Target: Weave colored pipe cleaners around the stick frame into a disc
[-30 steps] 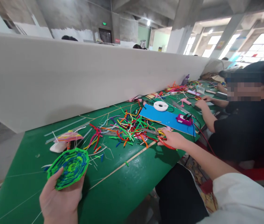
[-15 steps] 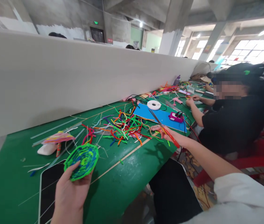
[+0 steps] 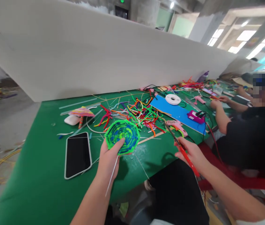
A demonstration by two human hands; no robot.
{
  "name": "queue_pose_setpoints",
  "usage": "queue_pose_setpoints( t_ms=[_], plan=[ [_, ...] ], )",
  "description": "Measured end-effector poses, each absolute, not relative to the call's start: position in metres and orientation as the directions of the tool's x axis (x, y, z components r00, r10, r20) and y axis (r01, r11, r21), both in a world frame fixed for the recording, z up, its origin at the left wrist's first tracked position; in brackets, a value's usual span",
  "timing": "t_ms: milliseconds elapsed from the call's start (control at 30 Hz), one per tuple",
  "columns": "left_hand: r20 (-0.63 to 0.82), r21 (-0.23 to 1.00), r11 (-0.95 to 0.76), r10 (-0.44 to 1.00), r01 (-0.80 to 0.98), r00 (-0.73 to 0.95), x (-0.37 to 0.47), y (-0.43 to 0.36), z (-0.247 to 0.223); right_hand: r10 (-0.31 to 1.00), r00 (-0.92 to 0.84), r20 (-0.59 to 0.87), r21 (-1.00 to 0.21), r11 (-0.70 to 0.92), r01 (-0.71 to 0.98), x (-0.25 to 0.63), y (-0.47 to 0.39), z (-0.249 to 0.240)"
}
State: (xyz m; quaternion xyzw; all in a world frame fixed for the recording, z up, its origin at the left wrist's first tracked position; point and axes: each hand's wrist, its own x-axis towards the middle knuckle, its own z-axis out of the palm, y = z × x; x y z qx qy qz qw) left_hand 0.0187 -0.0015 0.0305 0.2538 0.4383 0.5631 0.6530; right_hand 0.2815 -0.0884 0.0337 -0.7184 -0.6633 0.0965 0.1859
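Observation:
A round woven disc (image 3: pixel 125 134) in blue and yellow-green with a bright green rim is held in my left hand (image 3: pixel 110 156), thumb on its face. Thin white sticks jut out around the disc. My right hand (image 3: pixel 191 153) grips red-handled scissors (image 3: pixel 186 157), their blades pointing up and left toward a pink glue gun (image 3: pixel 178 126). Behind the disc lies a heap of coloured fuzzy stems (image 3: pixel 142 114).
On the green table (image 3: pixel 43 150) are a phone (image 3: pixel 78 155), a small pink umbrella shape (image 3: pixel 82 112), a blue board (image 3: pixel 177 114), a white spool (image 3: pixel 172 99) and a purple power socket (image 3: pixel 195 117). A person (image 3: pixel 256 137) sits at the right.
The view has turned left and down. The disc is now nearer the middle, facing me, closer to the scissors. The phone and the pink glue gun show more fully.

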Motion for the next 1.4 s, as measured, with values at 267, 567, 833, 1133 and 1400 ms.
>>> queue_pose_setpoints(
  t_ms=[267, 567, 833, 1133, 1400],
  plan=[
    [-0.280, 0.793, 0.110, 0.939, -0.599, -0.199, 0.018, -0.011, 0.037, 0.999, 0.007, 0.040, -0.465, 0.013, 0.885, 0.227, -0.092, 0.003],
    [-0.187, 0.851, 0.050, 0.959, -0.522, -0.214, 0.024, -0.023, 0.026, 0.998, 0.056, 0.039, -0.636, -0.019, 0.771, 0.193, -0.081, -0.004],
    [-0.134, 0.851, 0.108, 0.991, -0.514, -0.014, 0.028, -0.032, 0.036, 0.996, 0.085, 0.023, -0.706, -0.044, 0.707, 0.193, -0.078, -0.007],
    [0.060, 0.966, -0.062, 0.998, -0.250, -0.018, 0.030, -0.034, 0.034, 0.998, 0.058, -0.037, -0.826, -0.063, 0.560, 0.182, -0.077, 0.001],
    [0.085, 0.975, -0.107, 0.989, -0.193, -0.117, 0.034, -0.042, 0.028, 0.993, 0.053, -0.102, -0.866, -0.115, 0.487, 0.174, -0.076, -0.001]
  ],
)
